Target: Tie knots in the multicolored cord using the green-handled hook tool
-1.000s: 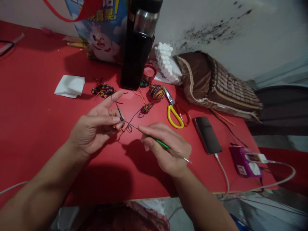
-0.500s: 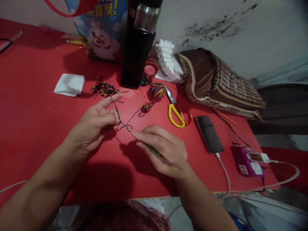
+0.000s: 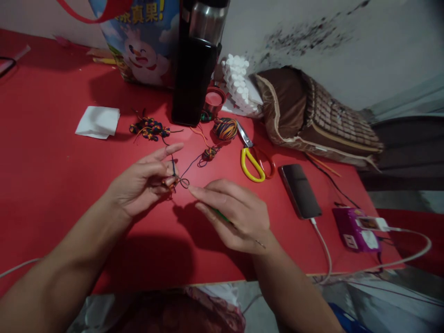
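My left hand [image 3: 147, 181] pinches a small piece of multicoloured crochet [image 3: 169, 185], with dark yarn [image 3: 173, 162] running up to its stretched index finger. In my right hand [image 3: 236, 213] is a crochet hook [image 3: 222, 216] with a green grip, held like a pen. The hook's tip meets the work, and a dark loop of yarn [image 3: 185, 183] hangs around it. From there a strand leads to a small tangle of yarn [image 3: 209, 153]. Behind that lies a striped yarn ball [image 3: 225, 129]. Several finished-looking crocheted pieces [image 3: 149, 128] lie beyond my left hand.
Yellow-handled scissors [image 3: 252, 164] and a charging phone [image 3: 300, 192] lie to the right, near a purple box [image 3: 355, 229]. At the back, a black phone [image 3: 194, 83] leans on a metal bottle [image 3: 207, 21] beside a printed bag [image 3: 145, 51]. Folded white paper [image 3: 97, 122] sits left; a brown cushion [image 3: 312, 111] is at back right.
My left hand has turned slightly, its index finger lower and further right, and more of the crochet piece shows. My right hand has barely moved; the view has shifted a little.
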Action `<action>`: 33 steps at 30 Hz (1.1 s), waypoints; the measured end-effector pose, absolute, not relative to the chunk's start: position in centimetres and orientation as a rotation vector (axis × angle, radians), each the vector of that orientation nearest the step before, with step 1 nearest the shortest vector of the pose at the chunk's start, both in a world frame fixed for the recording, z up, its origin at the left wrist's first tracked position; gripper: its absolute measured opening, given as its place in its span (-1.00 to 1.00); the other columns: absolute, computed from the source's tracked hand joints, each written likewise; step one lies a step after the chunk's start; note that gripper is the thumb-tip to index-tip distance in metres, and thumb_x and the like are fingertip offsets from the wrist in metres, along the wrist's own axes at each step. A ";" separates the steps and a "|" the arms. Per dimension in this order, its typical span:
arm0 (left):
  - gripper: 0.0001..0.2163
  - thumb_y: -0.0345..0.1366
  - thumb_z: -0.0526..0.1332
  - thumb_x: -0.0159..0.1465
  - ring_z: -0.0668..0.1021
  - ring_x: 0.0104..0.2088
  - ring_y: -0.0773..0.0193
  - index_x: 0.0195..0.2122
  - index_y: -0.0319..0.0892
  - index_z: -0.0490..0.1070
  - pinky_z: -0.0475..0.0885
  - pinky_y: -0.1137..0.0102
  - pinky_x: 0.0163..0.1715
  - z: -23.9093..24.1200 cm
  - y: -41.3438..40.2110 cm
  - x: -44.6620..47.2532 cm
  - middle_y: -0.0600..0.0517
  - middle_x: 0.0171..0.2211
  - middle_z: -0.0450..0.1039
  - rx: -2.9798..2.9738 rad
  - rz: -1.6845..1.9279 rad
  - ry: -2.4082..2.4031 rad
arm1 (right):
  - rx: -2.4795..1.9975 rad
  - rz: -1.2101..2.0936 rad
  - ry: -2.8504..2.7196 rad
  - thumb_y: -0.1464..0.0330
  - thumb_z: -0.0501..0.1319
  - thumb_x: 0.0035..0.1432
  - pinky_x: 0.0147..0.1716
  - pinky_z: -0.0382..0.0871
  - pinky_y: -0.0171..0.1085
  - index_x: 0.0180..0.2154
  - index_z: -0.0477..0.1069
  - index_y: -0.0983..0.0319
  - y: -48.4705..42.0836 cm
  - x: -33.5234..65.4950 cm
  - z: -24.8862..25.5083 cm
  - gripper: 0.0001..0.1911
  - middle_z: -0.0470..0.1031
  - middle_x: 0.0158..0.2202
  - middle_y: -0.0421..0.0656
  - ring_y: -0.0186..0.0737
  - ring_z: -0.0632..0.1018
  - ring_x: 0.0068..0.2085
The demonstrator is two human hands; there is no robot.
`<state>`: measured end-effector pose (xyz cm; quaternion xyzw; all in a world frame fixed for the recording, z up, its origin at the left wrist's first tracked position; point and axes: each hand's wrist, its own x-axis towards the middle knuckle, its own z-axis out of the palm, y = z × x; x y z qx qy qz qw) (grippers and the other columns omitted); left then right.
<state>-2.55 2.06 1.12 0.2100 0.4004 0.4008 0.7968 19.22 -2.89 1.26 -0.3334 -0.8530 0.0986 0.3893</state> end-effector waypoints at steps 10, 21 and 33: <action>-0.27 -0.60 0.40 0.12 0.37 -0.54 0.38 0.35 -0.12 0.43 0.25 0.51 -0.55 2.1 1.0 -1.5 0.14 -0.48 0.46 0.791 1.127 1.020 | -0.887 0.140 -2.181 0.48 0.29 0.41 -0.31 0.63 -0.30 0.05 0.58 0.32 -2.7 18.7 0.7 -0.78 0.68 -0.24 -0.04 -0.24 0.69 -0.26; -0.25 -0.66 0.36 0.08 0.35 -0.55 0.40 0.33 -0.11 0.48 0.25 0.56 -0.55 2.0 1.4 -2.3 0.13 -0.50 0.47 0.867 1.021 0.957 | -0.876 0.451 -2.049 0.51 0.31 0.40 -0.29 0.66 -0.27 0.02 0.63 0.26 -2.6 19.1 1.5 -0.79 0.71 -0.24 -0.08 -0.26 0.69 -0.26; -0.51 -0.59 0.28 0.03 0.25 -0.62 0.48 0.05 -0.38 0.49 0.15 0.60 -0.65 1.0 1.8 -1.6 0.07 -0.51 0.43 0.228 0.897 0.785 | -0.887 0.159 -2.161 0.53 0.31 0.36 -0.22 0.70 -0.27 0.08 0.61 0.30 -3.1 19.3 0.8 -0.71 0.69 -0.19 -0.01 -0.20 0.73 -0.19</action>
